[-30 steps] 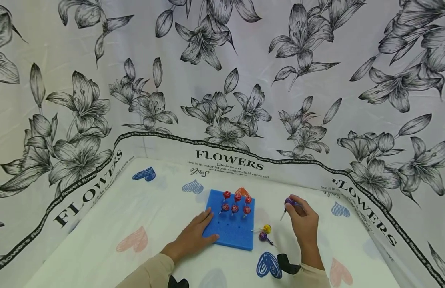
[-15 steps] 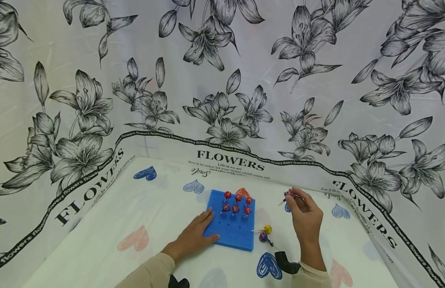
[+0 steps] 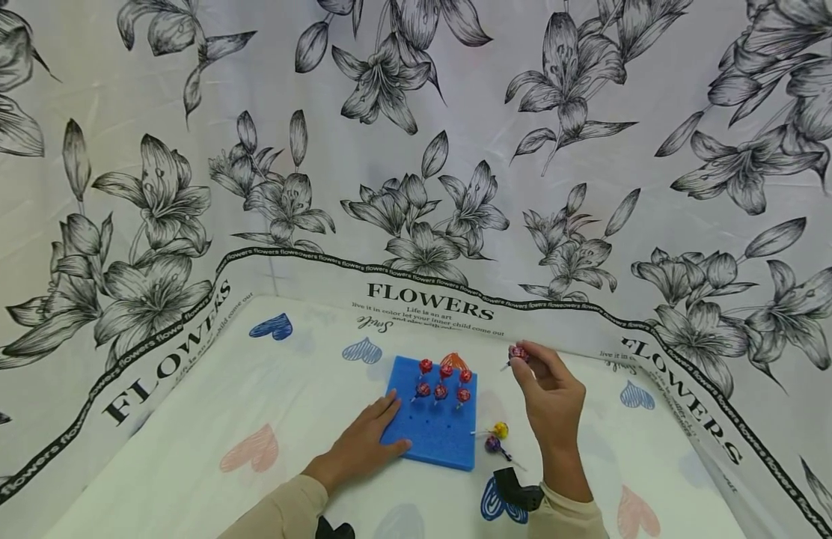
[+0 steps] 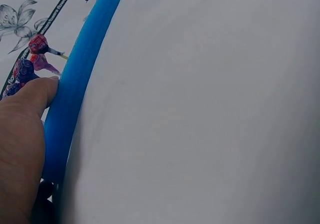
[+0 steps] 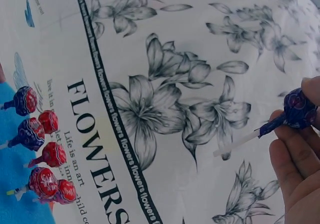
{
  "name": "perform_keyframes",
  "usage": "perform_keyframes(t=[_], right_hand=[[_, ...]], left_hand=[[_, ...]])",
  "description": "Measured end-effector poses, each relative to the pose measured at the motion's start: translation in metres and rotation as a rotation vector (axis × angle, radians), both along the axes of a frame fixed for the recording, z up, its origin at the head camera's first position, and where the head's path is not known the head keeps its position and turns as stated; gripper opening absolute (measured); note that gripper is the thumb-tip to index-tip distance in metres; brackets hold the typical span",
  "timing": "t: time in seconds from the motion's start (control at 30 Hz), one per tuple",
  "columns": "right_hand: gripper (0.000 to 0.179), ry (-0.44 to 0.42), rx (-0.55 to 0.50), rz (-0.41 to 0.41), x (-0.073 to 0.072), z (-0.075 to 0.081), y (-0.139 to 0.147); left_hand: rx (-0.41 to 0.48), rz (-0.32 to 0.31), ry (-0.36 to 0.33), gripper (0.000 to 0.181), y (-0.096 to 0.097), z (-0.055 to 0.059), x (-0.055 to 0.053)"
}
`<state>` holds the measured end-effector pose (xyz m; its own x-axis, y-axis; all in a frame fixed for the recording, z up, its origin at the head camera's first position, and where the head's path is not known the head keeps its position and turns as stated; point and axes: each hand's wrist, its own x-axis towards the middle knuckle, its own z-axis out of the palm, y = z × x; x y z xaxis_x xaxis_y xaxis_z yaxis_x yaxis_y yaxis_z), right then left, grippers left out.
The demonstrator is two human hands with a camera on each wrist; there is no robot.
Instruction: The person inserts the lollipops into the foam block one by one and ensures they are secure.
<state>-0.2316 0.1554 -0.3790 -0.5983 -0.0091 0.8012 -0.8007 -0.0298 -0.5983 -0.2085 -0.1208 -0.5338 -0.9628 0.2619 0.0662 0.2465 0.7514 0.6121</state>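
A blue foam board [image 3: 443, 449] lies on the table in the head view. Several red-topped lollipops [image 3: 440, 391] stand in it in two rows, with small holes in front of them. My left hand [image 3: 362, 445] rests along the board's left side, fingers extended; in the left wrist view its thumb [image 4: 42, 91] lies against the board's edge. To the right of the board, my right hand [image 3: 554, 397] is raised and pinches a lollipop in a dark blue and red wrapper [image 5: 298, 108] by its head. Its white stick [image 5: 237, 146] points out free of the fingers.
Right beside the board lie a yellow lollipop [image 3: 500, 430] and a purple lollipop [image 3: 493, 445]. A white cloth with printed hearts [image 3: 251, 449] covers the table. Behind it hangs a flower-print curtain [image 3: 416, 97].
My right hand has turned the lollipop, so its stick no longer hangs steeply down, and has then moved left toward the board. The left hand stays in place on the board.
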Motion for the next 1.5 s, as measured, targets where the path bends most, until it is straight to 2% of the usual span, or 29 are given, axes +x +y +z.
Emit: perform_keyframes(t=[0.33,0.47,0.63,0.93,1.17,1.37,1.5], right_hand=[[0.031,-0.04,0.047,0.037,0.007,0.004,-0.03],[0.028,-0.083,0.082,0.022,0.015,0.007,-0.044],[0.028,-0.094,0.098,0.061,0.017,0.003,-0.057],[0.026,-0.143,0.135,0.077,0.01,-0.017,-0.071],[0.023,-0.244,0.169,0.072,0.006,-0.043,-0.081],[0.022,-0.279,0.211,0.067,0.009,-0.058,-0.088],[0.021,-0.312,0.266,0.017,0.014,-0.062,-0.091]], left_hand=[[-0.002,-0.007,0.044,0.083,0.0,0.0,0.0],[0.012,-0.011,0.036,0.083,0.001,-0.001,0.0],[0.002,-0.01,0.036,0.084,0.001,-0.004,-0.001],[-0.001,-0.015,0.052,0.083,0.001,-0.005,-0.001],[-0.001,-0.02,0.067,0.083,0.0,-0.005,-0.001],[-0.011,-0.02,0.074,0.082,0.0,-0.004,-0.002],[-0.007,-0.024,0.077,0.081,0.0,-0.004,-0.001]])
